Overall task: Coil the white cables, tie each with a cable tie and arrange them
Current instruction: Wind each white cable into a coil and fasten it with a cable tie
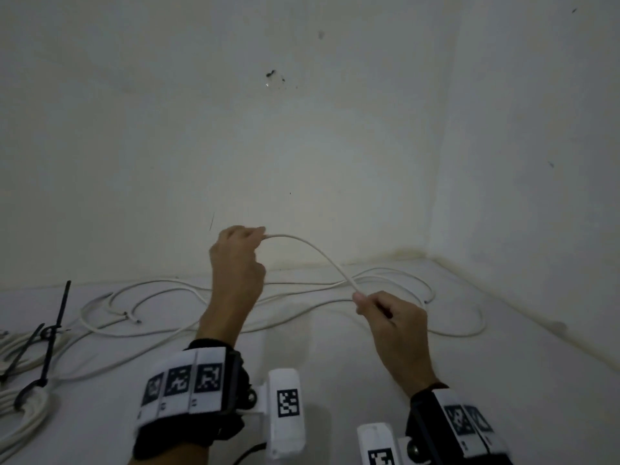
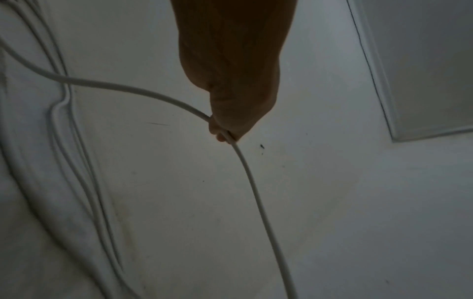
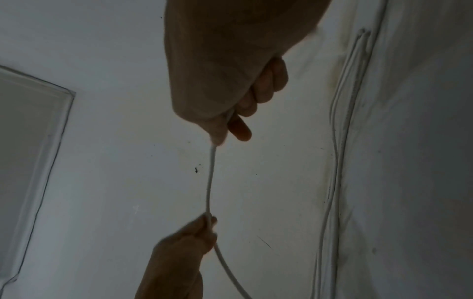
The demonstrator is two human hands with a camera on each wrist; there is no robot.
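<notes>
A white cable (image 1: pixel 315 251) arcs through the air between my two hands. My left hand (image 1: pixel 240 253) is raised near the wall and pinches the cable at its upper end (image 2: pixel 225 133). My right hand (image 1: pixel 385 313) sits lower and to the right, pinching the same cable (image 3: pixel 211 172) between thumb and fingers. The rest of the loose cable (image 1: pixel 369 290) sprawls in loops over the white surface behind and beside my hands. Two coiled white bundles (image 1: pixel 23 407) lie at the far left, bound with black cable ties (image 1: pixel 57 333).
A pale wall (image 1: pixel 302 129) rises straight ahead and meets a side wall at the right corner (image 1: pixel 432 229). Cable ends (image 1: pixel 132 317) lie at the left of the loops. Bare white surface (image 1: pixel 335 364) stretches between my forearms.
</notes>
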